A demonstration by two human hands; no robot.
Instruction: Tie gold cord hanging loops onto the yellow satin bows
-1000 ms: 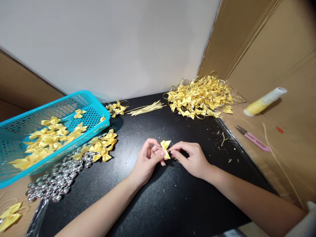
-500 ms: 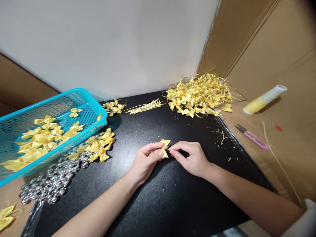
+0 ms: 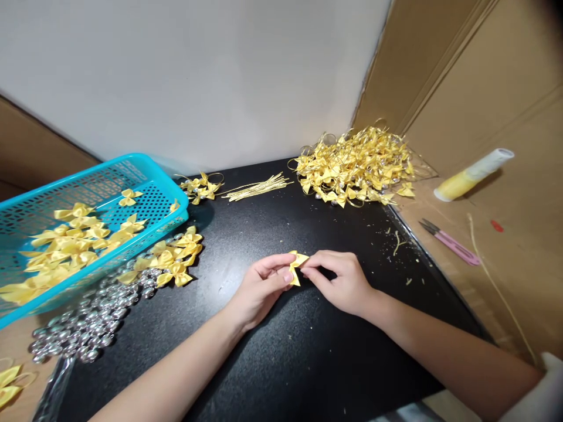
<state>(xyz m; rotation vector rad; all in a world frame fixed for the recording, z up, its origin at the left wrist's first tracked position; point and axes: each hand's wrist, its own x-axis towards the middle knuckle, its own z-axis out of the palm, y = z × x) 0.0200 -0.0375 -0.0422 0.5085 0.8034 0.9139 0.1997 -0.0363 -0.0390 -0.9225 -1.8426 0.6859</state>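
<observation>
Between the thumb and fingers of my left hand (image 3: 264,287) is a yellow ribbon bow (image 3: 296,266), held above the black tabletop (image 3: 281,357). My right hand (image 3: 341,278) is closed in a pinch right beside the bow's right side. Its fingertips hide whatever they grip, so I cannot make it out. Loose yellow bows (image 3: 178,264) lie to the left, partly over a heap of silver bells (image 3: 88,328). Beyond my hands lies a bundle of thin gold cords (image 3: 259,187).
A turquoise basket (image 3: 165,217) holding yellow bows stands at left. Bows with cord loops form a large pile (image 3: 356,164) at back right. Pink-handled snips (image 3: 457,247), a yellow-and-white tube (image 3: 472,176) and a loose cord (image 3: 497,287) rest on cardboard at right.
The bow has turned slightly in my left fingers and sits a little further right. My right fingertips remain beside it. The view has shifted slightly.
</observation>
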